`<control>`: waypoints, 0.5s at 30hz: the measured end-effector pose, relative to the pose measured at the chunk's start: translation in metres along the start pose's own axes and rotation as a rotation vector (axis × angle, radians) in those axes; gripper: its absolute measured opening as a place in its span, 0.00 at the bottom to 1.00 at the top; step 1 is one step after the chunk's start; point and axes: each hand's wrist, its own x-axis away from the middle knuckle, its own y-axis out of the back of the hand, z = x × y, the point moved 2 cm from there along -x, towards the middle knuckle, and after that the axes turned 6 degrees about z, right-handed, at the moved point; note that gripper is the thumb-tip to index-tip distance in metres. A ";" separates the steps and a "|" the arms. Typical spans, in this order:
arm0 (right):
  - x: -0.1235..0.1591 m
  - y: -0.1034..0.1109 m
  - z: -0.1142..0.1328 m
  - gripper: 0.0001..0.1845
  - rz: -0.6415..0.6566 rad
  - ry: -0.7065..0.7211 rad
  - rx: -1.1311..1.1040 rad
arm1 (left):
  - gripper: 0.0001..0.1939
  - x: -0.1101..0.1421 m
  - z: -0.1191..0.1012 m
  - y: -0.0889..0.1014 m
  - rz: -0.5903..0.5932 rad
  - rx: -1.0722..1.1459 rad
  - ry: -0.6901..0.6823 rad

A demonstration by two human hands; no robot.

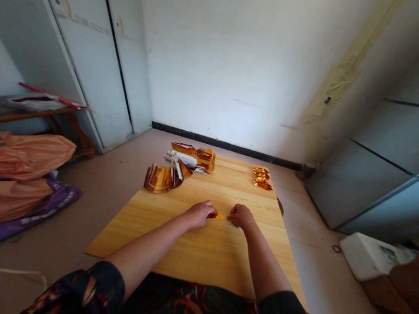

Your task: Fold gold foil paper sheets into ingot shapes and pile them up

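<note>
Close to the middle of the wooden board, my left hand (201, 214) is closed on a small piece of gold foil paper (218, 215), folded to a point on its right side. My right hand (242, 217) is at that pointed tip with its fingers curled together. Whether the fingertips grip the tip or only lie beside it, I cannot tell. Farther back on the right lie several folded gold foil pieces (262, 178). A curved stack of gold sheets (161, 177) rests at the board's left edge, and another pile of gold and white sheets (205, 160) lies behind it.
The wooden board (194, 259) reaches from my lap toward the white wall (227, 65). An orange bag (11, 164) and a purple bag (23, 218) lie on the left floor. Grey cabinets (90, 29) stand left, a fridge (383, 151) and white box (368, 257) right.
</note>
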 end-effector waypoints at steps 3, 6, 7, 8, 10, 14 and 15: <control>-0.001 -0.001 -0.001 0.09 -0.002 0.004 -0.016 | 0.17 0.000 -0.003 0.001 0.015 -0.023 0.004; -0.001 -0.004 0.005 0.11 -0.010 -0.012 -0.030 | 0.15 0.001 -0.007 0.003 0.034 -0.058 0.028; -0.001 -0.005 0.008 0.12 -0.011 -0.024 -0.031 | 0.14 0.001 -0.009 0.004 0.042 -0.064 0.039; -0.001 -0.007 0.011 0.13 -0.008 -0.035 -0.029 | 0.13 0.001 -0.010 0.004 0.049 -0.067 0.050; -0.002 -0.009 0.016 0.14 0.014 -0.045 -0.016 | 0.12 0.002 -0.012 0.005 0.057 -0.065 0.058; -0.006 -0.012 0.025 0.16 0.093 -0.061 0.006 | 0.12 0.003 -0.013 0.005 0.048 -0.072 0.059; -0.008 -0.013 0.026 0.16 0.105 -0.069 0.012 | 0.12 0.003 -0.013 0.005 0.046 -0.077 0.059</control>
